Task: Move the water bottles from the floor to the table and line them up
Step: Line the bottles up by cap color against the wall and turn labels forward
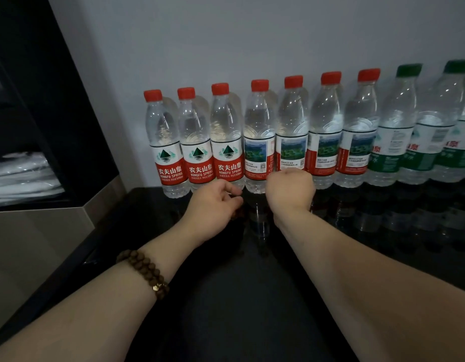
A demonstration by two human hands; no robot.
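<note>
Surface [226, 296]: dark and glossy, set against a pale wall.
Cabinet [43, 100]: dark, at left. It holds pale stacked contents of unclear kind.
Red-capped bottles [259, 131]: seven, upright on the surface in one row along the wall, side by side. All are filled with clear water.
Green-capped bottles [398, 121]: two counted, continuing the same row rightward, which is cut by the frame edge. Also filled.
Left hand [215, 202]: fingers loosely curled, holding nothing, near the third bottle's base.
Right hand [291, 189]: in front of the fifth bottle's base. The fingers are hidden and the grip cannot be told.
Bracelet [145, 270]: brown beads, on the left wrist.
</note>
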